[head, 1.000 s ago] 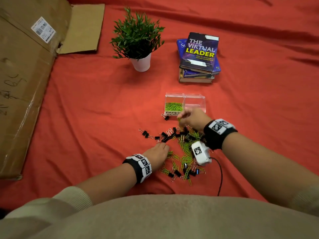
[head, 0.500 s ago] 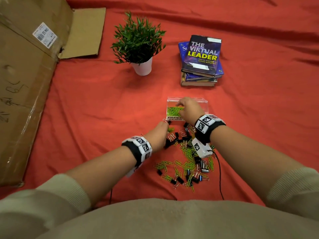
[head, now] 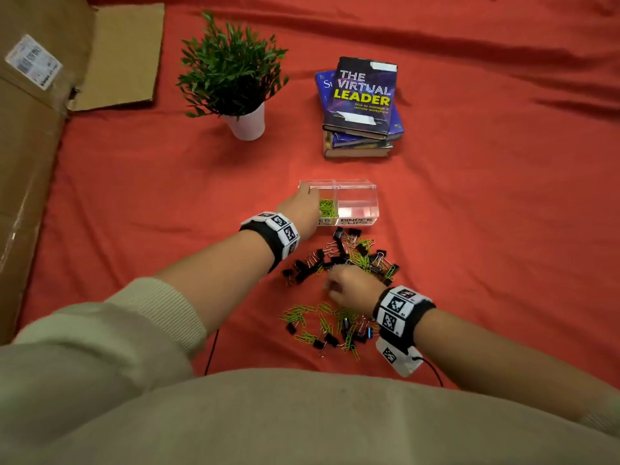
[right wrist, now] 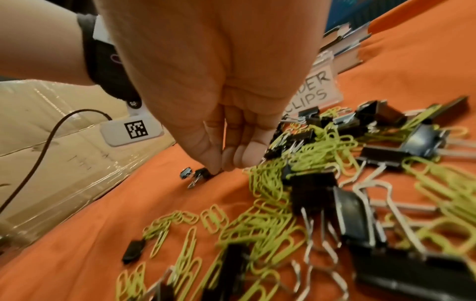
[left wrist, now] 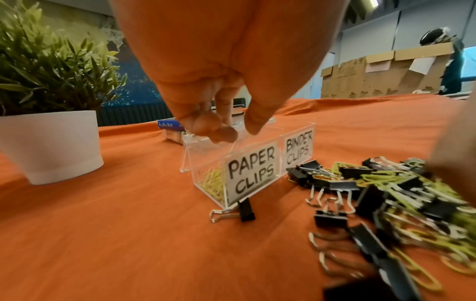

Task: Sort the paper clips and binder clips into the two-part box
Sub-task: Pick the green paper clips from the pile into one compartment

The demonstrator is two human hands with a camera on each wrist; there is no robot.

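Observation:
The clear two-part box (head: pixel 355 186) stands on the red cloth, labelled PAPER CLIPS on the left and BINDER CLIPS on the right (left wrist: pixel 298 149). Green paper clips (head: pixel 327 207) lie in the left part; the right part looks bare. My left hand (head: pixel 300 203) hovers over the left part, fingers and thumb apart (left wrist: pixel 237 128), nothing seen in them. In front of the box a mixed pile (head: pixel 355 256) of black binder clips and green paper clips spreads toward me. My right hand (head: pixel 342 290) is down at the pile's left edge, its thumb and fingertips (right wrist: pixel 226 163) pinching a small black binder clip (right wrist: pixel 202 174).
A potted plant (head: pixel 246 124) and a stack of books (head: pixel 362 105) stand behind the box. Flat cardboard (head: pixel 30 162) borders the cloth on the left. One binder clip (left wrist: pixel 246 209) lies against the box's front. A black cable (head: pixel 211 350) trails from my left wrist.
My right hand has drawn back from the box's paper-clip part to the pile. My left hand has gone from the pile up to that same part.

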